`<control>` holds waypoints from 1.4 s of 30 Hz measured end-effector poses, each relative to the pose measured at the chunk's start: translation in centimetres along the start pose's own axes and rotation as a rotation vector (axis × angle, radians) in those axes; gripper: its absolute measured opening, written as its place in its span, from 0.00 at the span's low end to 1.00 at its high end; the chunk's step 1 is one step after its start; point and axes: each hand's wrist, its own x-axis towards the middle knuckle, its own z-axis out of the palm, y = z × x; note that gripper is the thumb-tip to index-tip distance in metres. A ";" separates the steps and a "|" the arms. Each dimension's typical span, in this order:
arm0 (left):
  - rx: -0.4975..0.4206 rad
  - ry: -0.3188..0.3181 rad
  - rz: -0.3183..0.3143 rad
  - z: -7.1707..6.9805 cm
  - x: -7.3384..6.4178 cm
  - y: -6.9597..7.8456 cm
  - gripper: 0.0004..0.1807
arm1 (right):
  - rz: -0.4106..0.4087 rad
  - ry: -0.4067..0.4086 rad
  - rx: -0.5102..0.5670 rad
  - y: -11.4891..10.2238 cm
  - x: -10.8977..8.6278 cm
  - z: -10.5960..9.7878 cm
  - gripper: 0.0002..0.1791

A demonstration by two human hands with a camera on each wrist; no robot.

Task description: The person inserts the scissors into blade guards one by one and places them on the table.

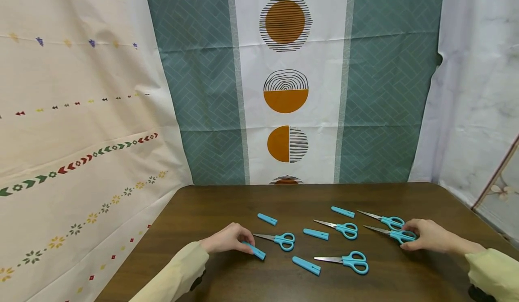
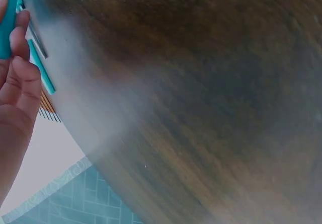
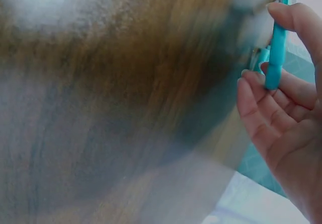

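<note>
My left hand pinches a light-blue scissors blade cover at the left of the table; the left wrist view shows this cover between thumb and fingers. At the right, my right hand grips the light-blue handles of a pair of scissors, blades pointing left. In the right wrist view, thumb and fingers hold that handle. Another pair of scissors lies just behind it, close to the fingertips. Bare-bladed scissors lie right beside the left hand's cover.
More scissors lie mid-table and nearer the front. Loose covers lie at the back left, centre, front and back right. Patterned curtains hang behind the brown table.
</note>
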 end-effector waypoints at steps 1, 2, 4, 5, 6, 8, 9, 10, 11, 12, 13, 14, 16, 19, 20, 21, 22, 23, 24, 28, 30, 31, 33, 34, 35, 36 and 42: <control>-0.001 0.006 -0.001 0.0 0.0 0.0 0.06 | 0.004 0.012 0.002 -0.1 0.0 -0.1 0.20; -0.002 0.013 -0.001 -0.1 0.0 0.0 0.06 | 0.004 0.022 0.005 -0.1 0.0 -0.2 0.20; -0.010 0.032 0.003 -0.1 0.1 0.0 0.07 | 0.003 0.028 0.027 -0.2 -0.1 -0.4 0.19; -0.013 0.041 0.009 -0.2 0.1 0.0 0.07 | 0.002 0.027 0.040 -0.2 -0.1 -0.5 0.18; -0.013 0.052 0.015 -0.2 0.2 0.0 0.08 | 0.005 0.026 0.052 -0.2 -0.1 -0.6 0.18; -0.022 0.076 0.021 -0.3 0.2 0.1 0.08 | 0.007 0.020 0.071 -0.2 -0.2 -0.9 0.17; -0.029 0.087 0.018 -0.3 0.3 0.1 0.09 | 0.013 0.013 0.082 -0.2 -0.2 -1.0 0.17; -0.033 0.096 0.016 -0.3 0.4 0.1 0.09 | 0.019 0.012 0.089 -0.2 -0.2 -1.1 0.17; -0.036 0.106 0.013 -0.3 0.5 0.3 0.09 | 0.028 0.012 0.092 -0.2 -0.1 -1.1 0.18; -0.040 0.116 0.006 -0.3 0.6 0.4 0.09 | 0.035 0.012 0.097 -0.2 -0.1 -1.2 0.18; -0.047 0.125 0.001 -0.3 0.6 0.5 0.08 | 0.040 0.009 0.112 -0.1 0.0 -1.2 0.19; -0.052 0.133 -0.002 -0.4 0.7 0.8 0.08 | 0.041 0.011 0.126 -0.1 0.1 -1.3 0.19; -0.068 0.145 0.001 -0.5 0.7 1.4 0.07 | 0.044 0.007 0.170 -0.1 0.4 -1.3 0.20; -0.100 0.158 0.010 -0.9 0.6 2.8 0.07 | 0.033 0.000 0.227 -0.2 0.9 -1.4 0.21; -0.106 0.163 0.015 -1.0 0.6 3.2 0.07 | 0.033 -0.003 0.240 -0.2 1.1 -1.5 0.21; -0.110 0.169 0.018 -1.1 0.6 3.4 0.07 | 0.036 -0.007 0.251 -0.3 1.2 -1.5 0.22; -0.110 0.174 0.019 -1.2 0.6 3.6 0.07 | 0.038 -0.011 0.258 -0.4 1.4 -1.5 0.22; -0.109 0.181 0.022 -1.2 0.7 3.5 0.07 | 0.038 -0.008 0.255 -0.5 1.5 -1.5 0.23; -0.107 0.187 0.023 -1.1 0.9 3.1 0.07 | 0.040 -0.008 0.259 -0.6 1.5 -1.5 0.23; -0.127 0.191 0.014 -1.0 1.6 1.8 0.08 | 0.053 0.011 0.251 -1.0 1.7 -1.4 0.23; -0.148 0.189 0.014 -0.9 1.9 1.2 0.08 | 0.061 0.031 0.252 -1.1 1.7 -1.3 0.22; -0.164 0.190 0.009 -1.0 2.0 1.1 0.08 | 0.065 0.042 0.251 -1.2 1.8 -1.3 0.21; -0.174 0.199 0.003 -1.0 2.2 0.8 0.09 | 0.072 0.063 0.252 -1.3 1.9 -1.3 0.20; -0.178 0.206 0.003 -1.0 2.3 0.7 0.09 | 0.072 0.068 0.255 -1.3 2.0 -1.3 0.20; -0.183 0.213 0.002 -1.0 2.3 0.6 0.09 | 0.072 0.067 0.261 -1.3 2.1 -1.3 0.20; -0.187 0.219 0.000 -1.0 2.4 0.6 0.09 | 0.070 0.066 0.261 -1.3 2.2 -1.3 0.20; -0.189 0.240 0.003 -1.7 2.1 3.0 0.09 | 0.070 0.073 0.271 -1.3 2.6 -1.2 0.20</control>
